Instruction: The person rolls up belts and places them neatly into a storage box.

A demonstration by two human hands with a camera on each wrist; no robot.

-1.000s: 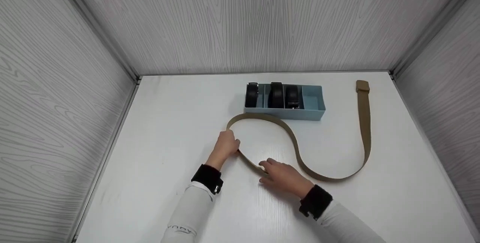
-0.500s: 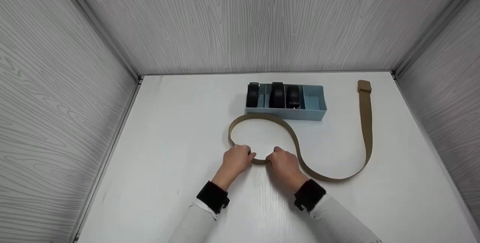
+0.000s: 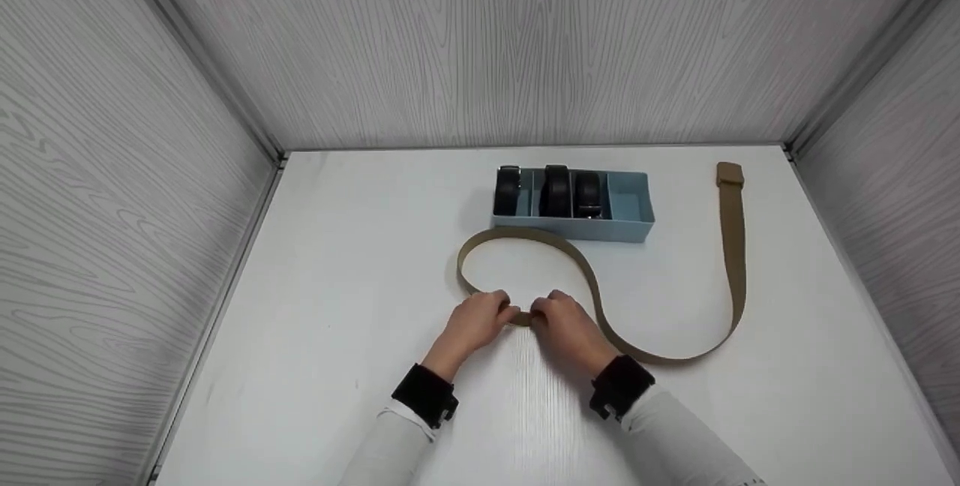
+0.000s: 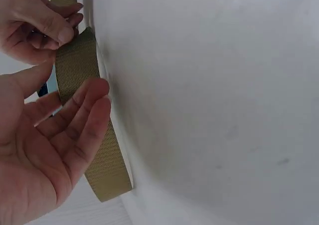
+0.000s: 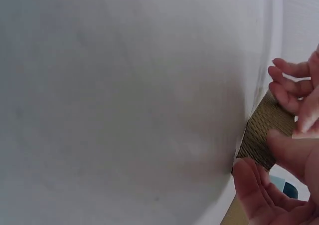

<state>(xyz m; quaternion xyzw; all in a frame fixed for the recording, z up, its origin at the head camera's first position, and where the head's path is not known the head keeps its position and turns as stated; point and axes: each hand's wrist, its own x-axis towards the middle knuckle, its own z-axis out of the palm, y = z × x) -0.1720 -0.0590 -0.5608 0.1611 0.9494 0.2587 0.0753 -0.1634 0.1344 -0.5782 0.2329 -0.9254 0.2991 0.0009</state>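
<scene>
A tan webbing belt (image 3: 733, 246) stands on edge in an S-shaped curve on the white table. Its buckle (image 3: 730, 174) lies at the far right. At the belt's other end, my left hand (image 3: 475, 319) holds the strap with curled fingers. Close beside it, my right hand (image 3: 570, 328) pinches the strap, and a short stretch shows between the two. In the left wrist view, the left fingers lie across the face of the webbing (image 4: 77, 68). The right wrist view has the right thumb and fingers on either side of the strap (image 5: 264, 127).
Behind the belt's loop stands a blue divided box (image 3: 574, 229). It holds a black coiled belt (image 3: 508, 191) at the left and two more black coils (image 3: 556, 192) in the middle. Grey wood-grain walls (image 3: 480, 51) enclose the table (image 3: 360, 246) at the back and sides.
My left hand has slid along the strap toward me and right, beside my right hand. The right hand has shifted slightly up and now pinches the belt. The buckle end has stayed put.
</scene>
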